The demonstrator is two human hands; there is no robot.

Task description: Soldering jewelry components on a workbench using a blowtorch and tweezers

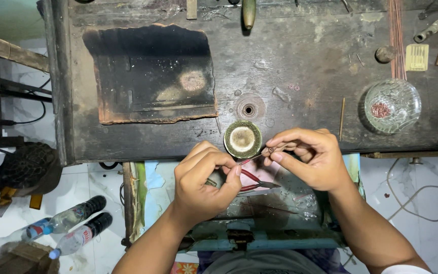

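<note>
Just off the near edge of the dark workbench (pixel 280 61), we close our left hand (pixel 204 182) around red-handled pliers (pixel 252 181), their tip meeting a tiny reddish piece (pixel 268 150) pinched between thumb and forefinger of our right hand (pixel 310 157). Held close, above the lap tray (pixel 259 236), it looks small, copper-toned; finer detail we cannot tell.

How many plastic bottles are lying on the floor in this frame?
3, all on the tiled floor at lower left: one black-capped bottle, a second black-capped bottle just below it, and a blue-labelled bottle further left. Others may be hidden under the workbench.
</note>
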